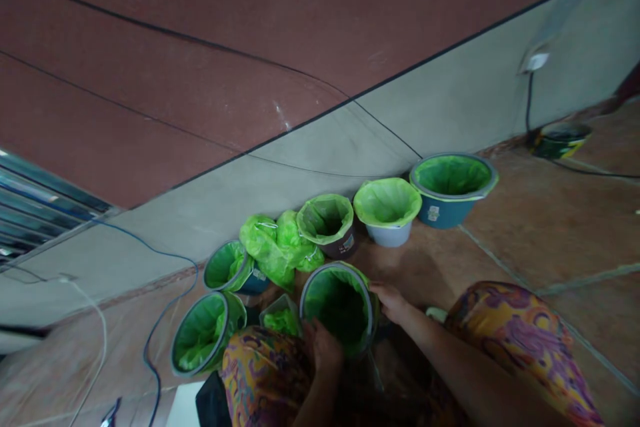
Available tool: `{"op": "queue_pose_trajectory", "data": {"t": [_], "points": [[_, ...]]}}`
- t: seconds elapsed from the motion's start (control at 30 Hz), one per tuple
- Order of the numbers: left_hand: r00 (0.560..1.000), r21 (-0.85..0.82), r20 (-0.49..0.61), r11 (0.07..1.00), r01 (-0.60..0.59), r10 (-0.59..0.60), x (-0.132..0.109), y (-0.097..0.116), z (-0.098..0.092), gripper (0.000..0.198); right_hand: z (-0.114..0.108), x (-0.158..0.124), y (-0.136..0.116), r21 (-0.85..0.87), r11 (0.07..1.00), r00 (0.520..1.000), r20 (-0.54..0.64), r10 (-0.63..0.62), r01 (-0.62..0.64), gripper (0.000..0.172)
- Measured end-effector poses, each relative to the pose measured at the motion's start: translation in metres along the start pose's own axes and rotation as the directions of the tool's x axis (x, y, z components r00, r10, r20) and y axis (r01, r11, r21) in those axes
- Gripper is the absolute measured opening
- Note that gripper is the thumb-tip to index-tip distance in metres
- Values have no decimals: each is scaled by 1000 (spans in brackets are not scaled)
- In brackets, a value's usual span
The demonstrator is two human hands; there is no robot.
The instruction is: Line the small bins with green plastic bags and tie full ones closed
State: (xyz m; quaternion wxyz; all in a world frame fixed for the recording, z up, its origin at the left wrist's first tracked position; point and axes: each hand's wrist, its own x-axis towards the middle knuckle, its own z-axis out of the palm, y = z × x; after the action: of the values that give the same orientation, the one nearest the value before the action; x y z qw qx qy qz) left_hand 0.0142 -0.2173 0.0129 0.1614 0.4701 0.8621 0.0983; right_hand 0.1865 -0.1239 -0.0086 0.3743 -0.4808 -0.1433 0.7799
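Observation:
Between my knees a trash bin [373, 310] with a grey rim tilts toward me, lined with a green plastic bag [345, 300]. My right hand [393, 302] grips its right side, fingers closed at the rim where the bag folds over. At the lower left of the rim, my left hand [323, 343] is closed around the edge, slightly blurred. The inside of the bin is dark. Just left of it a small square container [295, 307] holds green plastic.
Along the wall stand a brown lined bin [340, 247], a white one [390, 235] and a blue one [443, 212]. Green bundles [273, 247] lie beside two lined bins [220, 267] at left. A blue cable [150, 340] crosses the tiles; a dark pot [560, 140] sits far right.

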Motion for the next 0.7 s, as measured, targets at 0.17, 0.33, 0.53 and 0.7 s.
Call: {"op": "queue_pose_trajectory", "data": {"t": [0.17,0.33,0.53,0.7], "points": [[957,-383,271,924,10,102,17,60,0,38,1,-9,2,-140,990,1000,10,-23,24,3],[942,-347,272,933,-94,197,27,80,-2,18,5,-14,6,-250,968,998,64,-1,17,6],[894,-194,352,956,-220,277,22,68,-10,10,2,-13,8,-268,963,987,159,5,38,13],[870,-85,378,948,-307,316,16,65,-16,15,3,-13,12,-275,961,986,165,7,39,16]]}}
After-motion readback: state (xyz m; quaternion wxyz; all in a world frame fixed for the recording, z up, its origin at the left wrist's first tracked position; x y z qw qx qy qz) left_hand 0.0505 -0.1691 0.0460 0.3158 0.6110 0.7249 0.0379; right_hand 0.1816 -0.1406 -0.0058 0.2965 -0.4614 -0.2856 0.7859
